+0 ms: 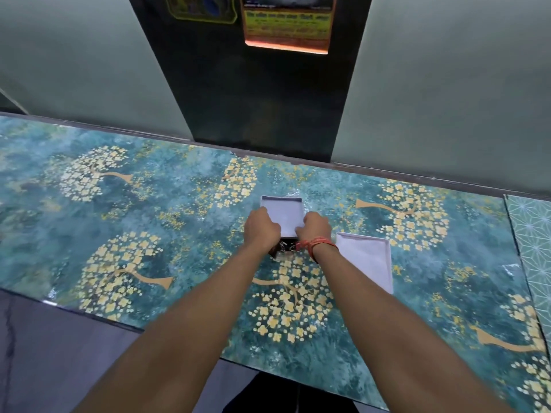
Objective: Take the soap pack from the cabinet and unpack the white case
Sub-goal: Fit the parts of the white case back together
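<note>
A white case (283,211) lies on the teal floral tabletop (149,222), in the middle. My left hand (262,229) grips its near left edge and my right hand (314,229) grips its near right edge. Under my wrists, at the case's near end, a dark soap pack (283,248) shows only in part. To the right of my right wrist a second flat white piece (368,257), like a lid, rests on the table. A red thread band circles my right wrist.
A dark panel (259,99) with a poster (287,22) stands against the grey-green wall behind the table. A pale patterned sheet (533,234) covers the table's far right end. Grey floor (59,353) lies below the table's near edge.
</note>
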A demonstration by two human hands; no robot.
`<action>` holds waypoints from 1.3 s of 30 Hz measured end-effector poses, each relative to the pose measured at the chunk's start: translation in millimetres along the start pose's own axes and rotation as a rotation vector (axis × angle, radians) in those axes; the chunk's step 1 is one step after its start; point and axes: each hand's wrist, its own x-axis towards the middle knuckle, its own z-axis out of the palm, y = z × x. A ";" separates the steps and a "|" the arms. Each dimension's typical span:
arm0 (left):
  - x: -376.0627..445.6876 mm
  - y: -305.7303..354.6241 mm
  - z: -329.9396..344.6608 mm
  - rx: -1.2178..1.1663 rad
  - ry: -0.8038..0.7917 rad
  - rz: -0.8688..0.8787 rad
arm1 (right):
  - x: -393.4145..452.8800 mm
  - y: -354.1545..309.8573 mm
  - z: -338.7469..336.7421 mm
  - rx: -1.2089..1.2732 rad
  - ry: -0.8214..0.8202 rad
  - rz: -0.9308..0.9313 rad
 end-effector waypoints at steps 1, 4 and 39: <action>-0.5 -0.3 0.2 -0.039 -0.001 -0.019 | -1.9 -1.1 1.4 0.038 0.031 0.015; -1.1 0.3 -2.3 -0.150 0.027 -0.053 | -7.7 1.0 -0.8 0.226 0.117 0.082; -107.7 64.2 71.1 -0.069 -0.201 0.260 | -109.5 133.1 -68.1 0.142 0.227 0.102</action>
